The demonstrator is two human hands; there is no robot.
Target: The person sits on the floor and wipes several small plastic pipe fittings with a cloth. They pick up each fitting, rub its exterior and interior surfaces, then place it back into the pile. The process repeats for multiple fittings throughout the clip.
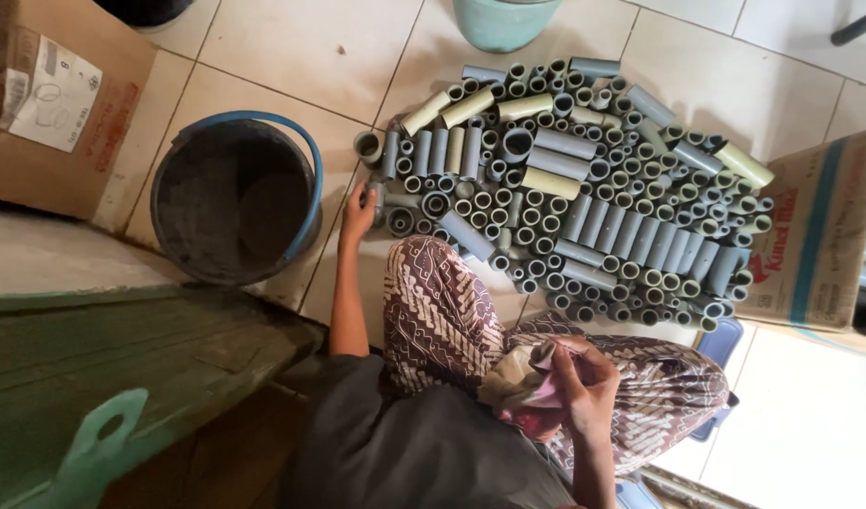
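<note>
Short grey pipe pieces heaped on a tiled floor.
A crumpled cloth (522, 386) is gripped in the right hand (584, 382) over the lap; farther out, one pipe piece (376, 200) is pinched by the left hand (358, 215) at the edge of the pipe heap (584, 188), beside a round black bucket (235, 198).

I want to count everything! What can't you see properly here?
Head view only:
- Teal tub: cut off by the top edge.
- Bucket: inside too dark to tell.
- Left hand grip: its fingers hide the pipe they touch.
- Right hand: holds a cloth, partly covered.
</note>
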